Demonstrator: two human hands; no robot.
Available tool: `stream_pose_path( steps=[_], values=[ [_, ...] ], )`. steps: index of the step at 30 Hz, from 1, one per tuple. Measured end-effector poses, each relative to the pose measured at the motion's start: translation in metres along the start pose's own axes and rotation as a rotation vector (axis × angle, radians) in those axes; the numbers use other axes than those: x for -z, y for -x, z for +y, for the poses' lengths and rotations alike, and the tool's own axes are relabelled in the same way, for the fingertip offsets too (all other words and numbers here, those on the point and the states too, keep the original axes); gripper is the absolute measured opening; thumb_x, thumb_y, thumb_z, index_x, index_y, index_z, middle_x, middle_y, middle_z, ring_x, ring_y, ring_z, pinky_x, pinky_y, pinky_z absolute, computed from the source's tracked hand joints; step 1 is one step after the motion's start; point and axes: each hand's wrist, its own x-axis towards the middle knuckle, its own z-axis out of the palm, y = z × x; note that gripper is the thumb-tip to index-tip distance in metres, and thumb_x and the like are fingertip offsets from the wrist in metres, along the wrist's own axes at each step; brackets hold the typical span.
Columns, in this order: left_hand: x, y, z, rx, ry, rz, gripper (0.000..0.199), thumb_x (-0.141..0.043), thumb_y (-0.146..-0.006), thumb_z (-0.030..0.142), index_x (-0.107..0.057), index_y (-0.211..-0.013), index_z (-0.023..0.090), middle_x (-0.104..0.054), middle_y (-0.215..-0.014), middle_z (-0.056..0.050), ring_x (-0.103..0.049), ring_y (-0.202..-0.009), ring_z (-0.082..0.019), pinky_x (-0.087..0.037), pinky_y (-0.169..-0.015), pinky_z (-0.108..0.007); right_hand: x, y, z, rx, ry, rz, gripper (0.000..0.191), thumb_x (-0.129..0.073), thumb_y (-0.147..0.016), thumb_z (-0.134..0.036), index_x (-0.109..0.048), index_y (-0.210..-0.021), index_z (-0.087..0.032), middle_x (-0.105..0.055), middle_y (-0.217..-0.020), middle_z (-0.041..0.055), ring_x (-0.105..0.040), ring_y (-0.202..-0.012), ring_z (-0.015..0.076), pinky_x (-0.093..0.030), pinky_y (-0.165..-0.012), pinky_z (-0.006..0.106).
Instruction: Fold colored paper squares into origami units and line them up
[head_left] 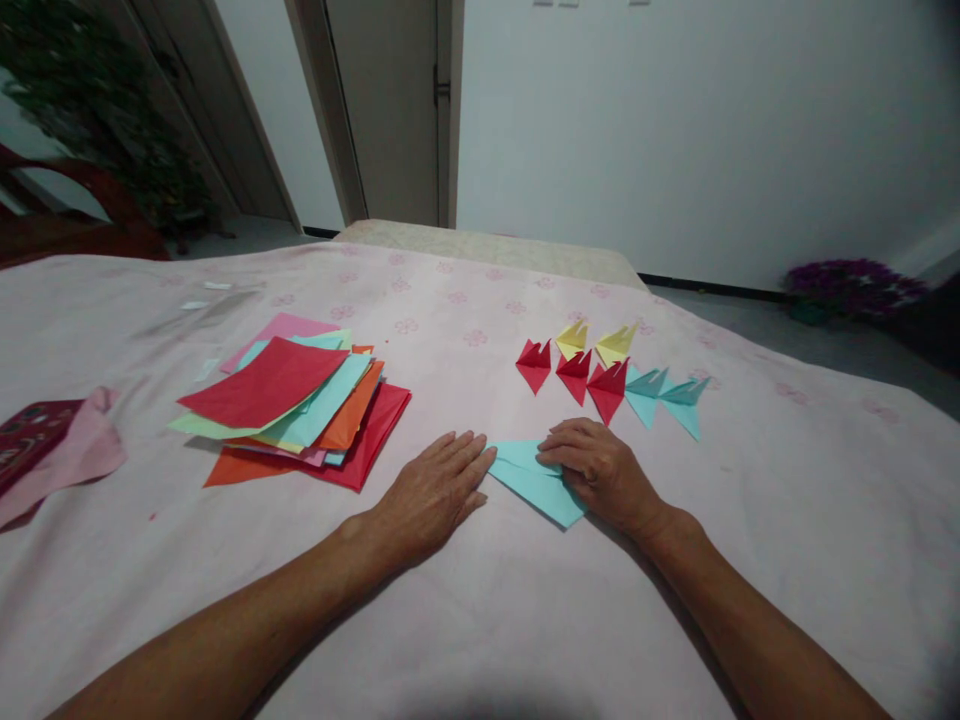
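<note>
A folded light blue paper lies on the pink cloth between my hands. My left hand rests flat, its fingers stretched out, with the fingertips at the paper's left corner. On the paper's right part, my right hand presses with bent fingers close together; its fingertips touch the upper edge. Beyond the right hand stand folded paper figures: red ones, yellow ones and light blue ones.
Left of my hands is a loose pile of coloured paper sheets, red on top. A dark red packet and pink cloth piece lie at the far left. The patterned tablecloth reaches toward a wall and door.
</note>
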Motion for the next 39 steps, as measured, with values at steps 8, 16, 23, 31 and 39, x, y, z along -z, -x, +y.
stream_pose_path(
  steps=[8, 16, 23, 31, 39],
  values=[
    [-0.001, 0.002, 0.001, 0.010, 0.052, 0.040, 0.046, -0.043, -0.100, 0.034, -0.044, -0.143, 0.017, -0.044, -0.151, -0.013, -0.039, -0.141, -0.025, -0.033, -0.117, -0.044, 0.026, -0.005, -0.020, -0.126, 0.147, -0.015, 0.035, -0.050, -0.074, 0.003, -0.074, -0.087, -0.019, -0.075, -0.094, 0.0079, -0.068, -0.097, 0.0240, -0.055, -0.090, 0.043],
    [-0.009, 0.005, -0.001, 0.020, 0.126, 0.096, 0.054, -0.044, -0.099, 0.035, -0.032, -0.148, 0.014, -0.046, -0.149, -0.016, -0.040, -0.140, -0.024, -0.035, -0.116, -0.044, -0.010, -0.031, -0.111, -0.255, 0.045, 0.000, 0.047, -0.043, -0.092, -0.011, -0.051, -0.139, -0.012, -0.056, -0.140, 0.0143, -0.047, -0.134, 0.0250, -0.038, -0.114, 0.049],
    [-0.017, 0.008, -0.004, -0.032, 0.083, 0.143, 0.050, -0.044, -0.099, 0.030, -0.036, -0.147, 0.016, -0.045, -0.150, -0.015, -0.039, -0.141, -0.024, -0.036, -0.115, -0.045, -0.042, -0.019, -0.119, -0.446, 0.215, -0.234, 0.068, -0.045, -0.097, -0.047, -0.038, -0.146, -0.001, -0.032, -0.154, 0.0224, -0.024, -0.146, 0.0333, -0.019, -0.120, 0.054],
    [-0.011, 0.008, -0.001, -0.025, 0.018, 0.110, 0.048, -0.043, -0.100, 0.034, -0.043, -0.144, 0.015, -0.044, -0.150, -0.015, -0.040, -0.140, -0.024, -0.036, -0.115, -0.045, -0.043, -0.010, -0.105, -0.549, 0.309, -0.261, 0.077, -0.026, -0.099, -0.059, -0.029, -0.151, -0.004, -0.020, -0.159, 0.0184, -0.014, -0.149, 0.0306, -0.013, -0.120, 0.052],
    [-0.009, 0.011, 0.001, -0.011, -0.030, 0.054, 0.050, -0.041, -0.100, 0.034, -0.038, -0.147, 0.015, -0.038, -0.154, -0.014, -0.037, -0.142, -0.024, -0.033, -0.116, -0.045, -0.029, 0.003, -0.081, -0.668, 0.370, -0.323, 0.070, -0.025, -0.100, -0.053, -0.025, -0.153, -0.007, -0.016, -0.161, 0.0144, -0.013, -0.150, 0.0270, -0.010, -0.120, 0.051]
  ],
)
